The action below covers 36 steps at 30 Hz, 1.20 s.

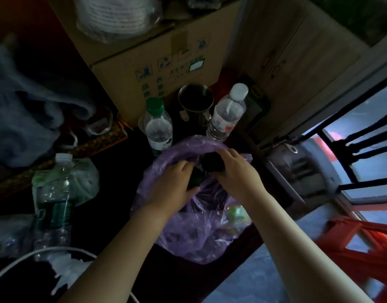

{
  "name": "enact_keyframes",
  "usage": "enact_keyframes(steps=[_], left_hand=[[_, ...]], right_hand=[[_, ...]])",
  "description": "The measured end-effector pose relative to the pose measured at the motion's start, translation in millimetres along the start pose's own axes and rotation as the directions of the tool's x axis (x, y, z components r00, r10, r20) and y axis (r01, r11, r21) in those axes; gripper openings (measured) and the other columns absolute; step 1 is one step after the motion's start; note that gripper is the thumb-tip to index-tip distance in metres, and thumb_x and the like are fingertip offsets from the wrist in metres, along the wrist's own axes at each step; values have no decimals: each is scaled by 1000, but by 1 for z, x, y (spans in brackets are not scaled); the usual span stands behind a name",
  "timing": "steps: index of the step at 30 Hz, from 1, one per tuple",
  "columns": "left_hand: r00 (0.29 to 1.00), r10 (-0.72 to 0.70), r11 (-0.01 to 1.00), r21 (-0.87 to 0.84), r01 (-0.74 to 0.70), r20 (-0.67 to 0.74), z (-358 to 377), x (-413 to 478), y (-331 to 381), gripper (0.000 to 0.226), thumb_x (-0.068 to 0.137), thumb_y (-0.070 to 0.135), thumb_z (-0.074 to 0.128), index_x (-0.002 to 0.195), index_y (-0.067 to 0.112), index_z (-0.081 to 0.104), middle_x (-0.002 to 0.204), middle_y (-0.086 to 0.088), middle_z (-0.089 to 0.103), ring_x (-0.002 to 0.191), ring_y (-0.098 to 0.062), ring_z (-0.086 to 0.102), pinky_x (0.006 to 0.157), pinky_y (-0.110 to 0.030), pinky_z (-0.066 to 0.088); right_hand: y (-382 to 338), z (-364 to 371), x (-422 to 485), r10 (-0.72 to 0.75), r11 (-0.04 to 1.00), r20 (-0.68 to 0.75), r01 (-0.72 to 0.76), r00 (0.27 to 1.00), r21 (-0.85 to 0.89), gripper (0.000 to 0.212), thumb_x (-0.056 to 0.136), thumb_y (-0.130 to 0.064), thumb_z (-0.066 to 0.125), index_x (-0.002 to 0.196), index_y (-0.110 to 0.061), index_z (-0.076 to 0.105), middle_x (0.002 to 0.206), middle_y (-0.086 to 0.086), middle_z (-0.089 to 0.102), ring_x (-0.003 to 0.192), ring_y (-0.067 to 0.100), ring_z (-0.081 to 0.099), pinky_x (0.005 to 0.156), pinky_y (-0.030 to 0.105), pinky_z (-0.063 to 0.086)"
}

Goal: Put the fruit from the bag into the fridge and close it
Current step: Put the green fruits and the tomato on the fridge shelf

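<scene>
- A brown cardboard box (148, 62) printed with blue handling symbols was seen at the back, with a pale wooden cabinet (297, 62) just beside it on the right
- A crumpled grey cloth (19, 117) was heaped at the far left
- A translucent purple plastic bag (188, 226) was spread open on the dark surface in the middle, its mouth turned upward
- A red plastic stool (352, 248) was seen low at the right edge, well apart from the bag
- A large clear plastic bottle (54, 193) with a green label was stood left of the bag
- The left hand (175, 182) was placed inside the bag's mouth, its fingers and thumb curled round a dark green fruit (195, 178)
- The right hand (236, 169) was held close beside it, its fingers wrapped over a dark round fruit (211, 164) at the bag's rim
- A clear plastic bottle with a green cap (157, 127) and a clear plastic bottle with a white cap (227, 114) were stood just behind the bag
- A steel mug (195, 101) with a handle was set between the two bottles
- Both fruits were found at the bag's opening, each gripped in a hand and touching or nearly touching the other
</scene>
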<state>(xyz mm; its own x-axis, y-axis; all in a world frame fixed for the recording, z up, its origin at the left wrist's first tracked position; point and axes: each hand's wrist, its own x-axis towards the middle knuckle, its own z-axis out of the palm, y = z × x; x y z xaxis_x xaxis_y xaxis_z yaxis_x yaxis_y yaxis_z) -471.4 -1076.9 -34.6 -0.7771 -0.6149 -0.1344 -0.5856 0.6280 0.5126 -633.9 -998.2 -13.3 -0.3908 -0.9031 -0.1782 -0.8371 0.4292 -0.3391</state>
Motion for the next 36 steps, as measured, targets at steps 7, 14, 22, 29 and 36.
enact_keyframes(steps=[7,14,22,29,36], left_hand=[[987,120,992,-22,-123,-109,-48,-47,69,62,83,35,67,138,22,42,139,9,44,126,-13,42,94,-24,37],[896,403,910,-21,-413,-185,-57,-128,184,62,74,24,76,131,20,51,130,4,52,121,-15,46,101,-28,39],[703,704,693,-120,-711,-103,-15,-263,317,59,74,19,76,129,16,53,126,1,55,117,-14,51,101,-28,40],[489,869,493,-209,-845,74,22,-353,396,63,74,19,77,131,17,51,128,4,53,115,-12,51,96,-15,37],[203,972,224,-196,-955,122,38,-402,435,64,71,22,80,130,16,53,125,0,56,110,-19,55,92,-23,42]], right_hand=[[2,-59,-98,-8,995,-219,30,976,99,55,81,-28,68,131,-21,43,132,-2,47,120,20,47,91,30,42],[18,-105,-259,91,986,-441,-20,893,164,56,76,-21,70,127,-18,49,126,0,53,115,21,51,91,31,44],[28,-113,-502,348,933,-641,-183,684,311,51,75,-18,71,123,-16,54,118,0,55,101,12,55,84,15,43],[16,-99,-654,554,829,-700,-376,451,414,52,73,-11,75,119,-20,53,117,-7,55,106,7,53,89,10,38],[-19,-76,-726,642,730,-730,-475,234,491,51,79,-18,70,125,-21,50,124,-6,53,115,11,52,96,31,44]])
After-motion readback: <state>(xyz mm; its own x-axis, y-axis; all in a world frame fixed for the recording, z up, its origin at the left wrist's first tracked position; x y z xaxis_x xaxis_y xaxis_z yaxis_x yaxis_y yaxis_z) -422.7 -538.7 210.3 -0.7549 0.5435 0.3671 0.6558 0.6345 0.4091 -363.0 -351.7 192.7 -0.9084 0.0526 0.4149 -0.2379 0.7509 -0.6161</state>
